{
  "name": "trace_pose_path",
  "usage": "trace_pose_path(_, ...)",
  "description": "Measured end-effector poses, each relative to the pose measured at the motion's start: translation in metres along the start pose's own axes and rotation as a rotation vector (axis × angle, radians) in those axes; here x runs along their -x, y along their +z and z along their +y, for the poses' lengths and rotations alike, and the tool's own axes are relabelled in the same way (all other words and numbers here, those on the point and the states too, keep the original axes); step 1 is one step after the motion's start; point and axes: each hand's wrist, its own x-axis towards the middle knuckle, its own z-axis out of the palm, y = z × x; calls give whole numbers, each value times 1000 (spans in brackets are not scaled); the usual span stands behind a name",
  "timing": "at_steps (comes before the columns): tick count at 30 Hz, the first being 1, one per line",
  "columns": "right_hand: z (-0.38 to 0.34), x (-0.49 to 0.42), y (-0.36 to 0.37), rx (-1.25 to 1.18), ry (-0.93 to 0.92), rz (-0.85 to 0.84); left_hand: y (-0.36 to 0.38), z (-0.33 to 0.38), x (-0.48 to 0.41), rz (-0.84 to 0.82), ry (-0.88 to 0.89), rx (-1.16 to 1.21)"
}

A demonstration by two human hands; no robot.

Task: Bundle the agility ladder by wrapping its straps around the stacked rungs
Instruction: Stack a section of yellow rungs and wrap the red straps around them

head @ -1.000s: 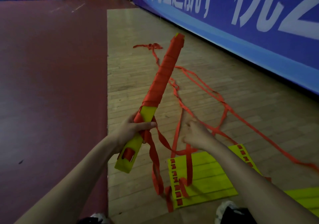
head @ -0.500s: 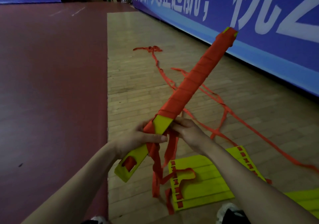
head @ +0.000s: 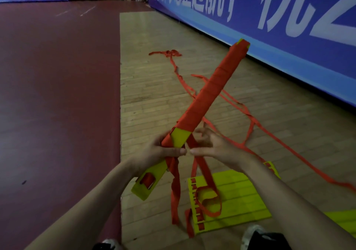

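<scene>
A long stack of yellow rungs (head: 180, 139) points away to the upper right, most of its length wound in orange strap (head: 209, 93). My left hand (head: 159, 151) grips the stack near its lower end, thumb across the top. My right hand (head: 213, 145) sits just right of the stack, under it, with an orange strap (head: 204, 169) running down from its fingers. The bare yellow end (head: 148, 182) with a slot sticks out below my left hand.
More yellow rungs (head: 231, 197) lie flat on the wooden floor near my feet, with a strap loop on them. Loose orange straps (head: 250, 126) trail across the floor toward a blue banner wall (head: 289, 28) on the right. A dark red floor lies to the left.
The stack swung from pointing nearly straight ahead to pointing upper right. My right hand came up from the floor straps to the stack beside my left hand.
</scene>
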Motion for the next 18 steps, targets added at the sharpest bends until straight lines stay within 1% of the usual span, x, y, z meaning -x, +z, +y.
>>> trace_pose_path(2, 5, 0, 14, 115, 1, 121, 2, 0, -2, 32, 9, -3)
trace_pose_path(3, 5, 0, 21, 148, -19, 192, 2, 0, -3, 50, 14, -2)
trace_pose_path(4, 7, 0, 25, 142, -37, 219, 3, -1, -4, 73, 18, -4)
trace_pose_path(5, 6, 0, 29, 93, -41, 179, 3, -2, -5, 97, 22, -13)
trace_pose_path(7, 8, 1, 38, -36, -3, -31, 3, -4, -8, 149, 35, -41)
trace_pose_path(8, 9, 2, 44, -50, 23, -117, 3, -5, -9, 167, 40, -45)
trace_pose_path(9, 11, 3, 48, -35, 35, -154, 3, -5, -10, 178, 42, -44)
trace_pose_path(14, 12, -1, 47, -65, 17, -176, -1, -3, -5, 197, 41, -54)
trace_pose_path(16, 7, -1, 38, -109, 11, -117, -6, -4, -4, 202, 37, -59)
trace_pose_path(18, 3, -3, 27, -222, -9, 3, -8, -5, -4, 206, 34, -47)
